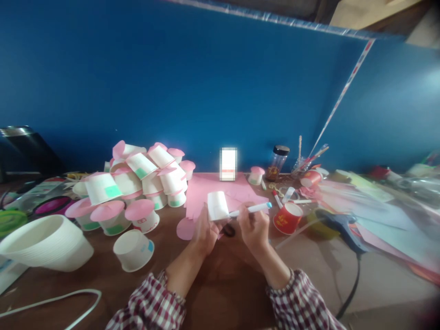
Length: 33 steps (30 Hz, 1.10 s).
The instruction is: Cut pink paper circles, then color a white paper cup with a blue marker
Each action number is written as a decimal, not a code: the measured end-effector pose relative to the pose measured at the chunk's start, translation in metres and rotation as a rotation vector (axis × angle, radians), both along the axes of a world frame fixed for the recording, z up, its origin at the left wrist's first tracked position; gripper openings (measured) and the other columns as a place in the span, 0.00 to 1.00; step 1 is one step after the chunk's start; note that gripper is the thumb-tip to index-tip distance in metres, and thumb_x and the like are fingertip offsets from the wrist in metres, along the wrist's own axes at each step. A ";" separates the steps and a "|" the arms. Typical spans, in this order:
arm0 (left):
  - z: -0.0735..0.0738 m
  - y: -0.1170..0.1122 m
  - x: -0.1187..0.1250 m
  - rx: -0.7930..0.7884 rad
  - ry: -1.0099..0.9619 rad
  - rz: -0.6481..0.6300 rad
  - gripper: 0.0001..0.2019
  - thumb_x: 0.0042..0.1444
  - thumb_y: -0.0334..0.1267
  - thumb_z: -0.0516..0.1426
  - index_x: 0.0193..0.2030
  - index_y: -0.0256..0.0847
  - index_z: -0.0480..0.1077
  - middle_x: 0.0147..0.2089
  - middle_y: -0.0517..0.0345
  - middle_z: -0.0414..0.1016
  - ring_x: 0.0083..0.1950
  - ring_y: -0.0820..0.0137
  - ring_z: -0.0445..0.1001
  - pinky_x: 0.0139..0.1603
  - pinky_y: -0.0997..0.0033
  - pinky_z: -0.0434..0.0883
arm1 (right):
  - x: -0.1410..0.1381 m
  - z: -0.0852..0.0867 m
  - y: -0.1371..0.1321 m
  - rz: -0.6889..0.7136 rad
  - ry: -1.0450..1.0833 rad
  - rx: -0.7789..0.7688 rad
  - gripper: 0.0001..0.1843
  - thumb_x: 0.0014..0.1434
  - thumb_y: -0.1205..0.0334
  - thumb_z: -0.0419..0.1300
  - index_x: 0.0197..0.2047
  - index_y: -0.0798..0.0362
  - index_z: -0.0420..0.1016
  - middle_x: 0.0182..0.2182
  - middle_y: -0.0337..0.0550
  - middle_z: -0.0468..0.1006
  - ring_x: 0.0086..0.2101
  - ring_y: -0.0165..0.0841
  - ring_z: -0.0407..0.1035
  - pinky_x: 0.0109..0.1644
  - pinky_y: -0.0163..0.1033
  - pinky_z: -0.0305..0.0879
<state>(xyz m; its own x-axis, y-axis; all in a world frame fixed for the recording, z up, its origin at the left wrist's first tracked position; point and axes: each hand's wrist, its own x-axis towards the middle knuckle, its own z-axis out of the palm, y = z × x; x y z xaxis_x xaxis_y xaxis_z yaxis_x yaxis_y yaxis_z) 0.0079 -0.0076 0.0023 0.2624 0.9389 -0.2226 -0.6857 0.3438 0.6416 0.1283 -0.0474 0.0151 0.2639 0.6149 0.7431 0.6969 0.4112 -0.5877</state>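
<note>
My left hand (205,231) is closed around a white paper cup (217,205), held up over the middle of the table. A marker pen (252,209) with a blue end is pinched in my right hand (255,227); its tip points left, close to the cup's lower right edge. Whether the tip touches the cup I cannot tell. Beneath and behind the hands lie pink paper sheets (199,185) and a pink paper disc (184,229). Dark scissor handles (228,230) show partly between my hands.
At the left is a pile of white paper cups with pink paper tops (140,165). A stack of white bowls (51,243) and a loose cup (133,250) sit nearer. To the right are a red paper cup (288,218), a glue gun (347,231) with its cord, and a dark-lidded jar (277,162).
</note>
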 end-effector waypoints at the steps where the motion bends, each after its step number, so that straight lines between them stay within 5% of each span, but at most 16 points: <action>1: 0.002 -0.001 0.000 -0.043 0.002 -0.016 0.28 0.55 0.57 0.50 0.52 0.36 0.66 0.32 0.47 0.76 0.42 0.58 0.75 0.45 0.62 0.72 | 0.000 0.000 0.000 0.005 0.050 0.001 0.10 0.61 0.63 0.52 0.29 0.54 0.69 0.17 0.37 0.70 0.19 0.30 0.67 0.26 0.34 0.63; 5: 0.006 -0.002 0.000 -0.086 -0.029 -0.031 0.28 0.55 0.57 0.50 0.52 0.35 0.66 0.32 0.47 0.76 0.40 0.60 0.76 0.43 0.64 0.72 | -0.003 0.001 -0.003 0.046 0.170 0.004 0.10 0.62 0.64 0.51 0.30 0.54 0.69 0.18 0.37 0.71 0.20 0.30 0.69 0.25 0.33 0.65; 11: 0.008 -0.001 0.000 -0.055 -0.043 -0.005 0.26 0.57 0.51 0.52 0.54 0.32 0.64 0.40 0.43 0.77 0.42 0.61 0.76 0.43 0.64 0.73 | -0.006 0.000 -0.006 0.121 0.011 -0.026 0.08 0.59 0.65 0.54 0.40 0.55 0.72 0.30 0.45 0.78 0.30 0.34 0.74 0.31 0.34 0.70; 19: 0.006 0.002 -0.001 -0.045 -0.007 0.010 0.26 0.56 0.51 0.53 0.53 0.30 0.65 0.41 0.42 0.77 0.40 0.61 0.77 0.42 0.65 0.74 | -0.007 0.001 -0.006 0.113 -0.050 -0.058 0.08 0.59 0.65 0.54 0.38 0.56 0.73 0.27 0.43 0.78 0.27 0.33 0.74 0.32 0.33 0.69; 26: 0.011 -0.003 -0.002 -0.029 0.042 -0.097 0.26 0.55 0.54 0.51 0.49 0.31 0.69 0.37 0.43 0.78 0.39 0.58 0.77 0.36 0.64 0.73 | -0.007 -0.001 -0.004 0.140 -0.078 -0.056 0.09 0.60 0.65 0.53 0.38 0.55 0.74 0.30 0.45 0.78 0.30 0.34 0.73 0.36 0.35 0.69; 33: 0.014 -0.007 -0.001 0.057 0.024 -0.058 0.25 0.54 0.53 0.53 0.48 0.32 0.70 0.36 0.45 0.79 0.39 0.59 0.77 0.40 0.64 0.71 | -0.008 0.000 -0.004 0.147 -0.077 -0.054 0.09 0.60 0.65 0.53 0.37 0.56 0.74 0.31 0.45 0.78 0.30 0.32 0.73 0.35 0.34 0.69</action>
